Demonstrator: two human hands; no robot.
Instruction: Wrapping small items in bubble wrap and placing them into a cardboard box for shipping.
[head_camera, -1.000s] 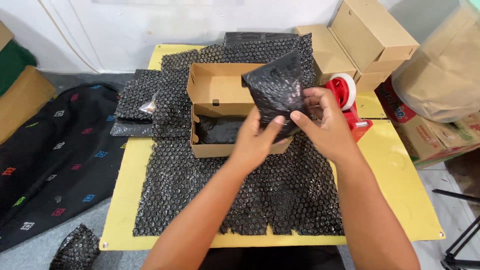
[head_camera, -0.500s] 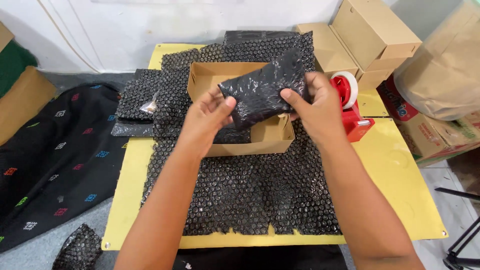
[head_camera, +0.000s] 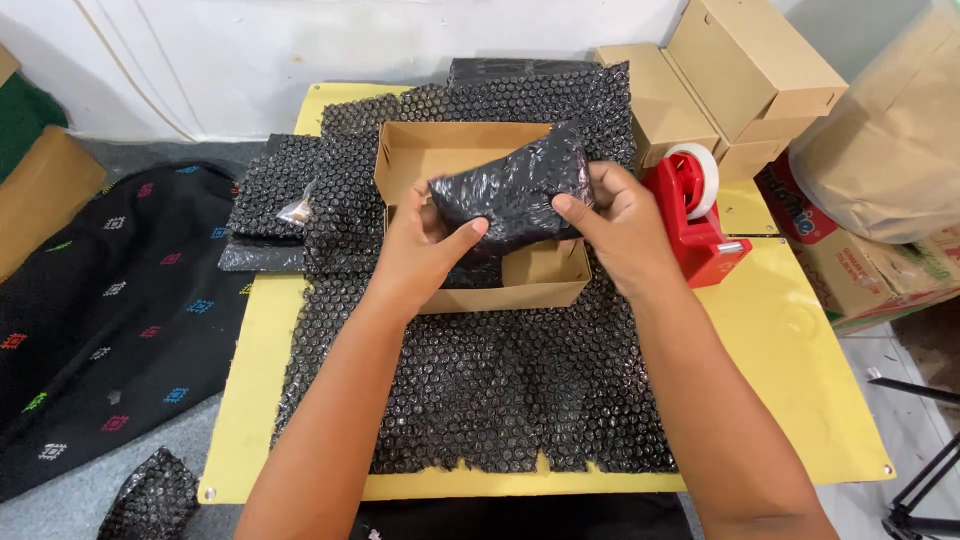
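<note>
Now: wrapped bundle held over the open box, not yet seated.
Left hand (head_camera: 425, 250) pinches the near-left end of the black bubble-wrapped bundle (head_camera: 512, 192); right hand (head_camera: 622, 222) clamps its right end, each grip pressed onto the wrap. Bundle hangs tilted above the cardboard box (head_camera: 520, 285) on the bubble-wrap sheet (head_camera: 490, 400). Judged: wrapping done; seating, closing, taping left. Tape dispenser (head_camera: 695, 215) beside.

Red tape dispenser (head_camera: 698, 215), stacked cartons (head_camera: 740, 80)
</note>
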